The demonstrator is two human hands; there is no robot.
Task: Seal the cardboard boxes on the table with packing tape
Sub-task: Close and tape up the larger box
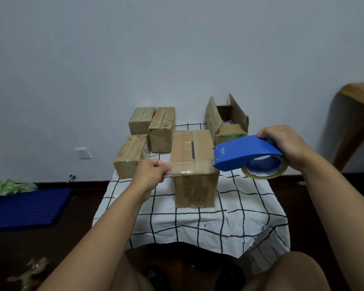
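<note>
Tape ran clear and nearly invisible across the near top edge of the middle box (192,164), which stood at the centre of the table (208,223), its long axis pointing away from us toward the wall. Our left hand (153,173) hung just beside the box's left near corner with fingers curled tight, seemingly pinching the free end of the tape (188,167), though the film was too faint for us to be sure. Our right hand (286,143) gripped the blue tape dispenser (248,153) just off the box's right near corner, its cutter end facing the cardboard. So the box lay between both hands, about equally near each. Three closed boxes (151,133) sat at the far left corner; an open box (227,120) waited at the far right.
</note>
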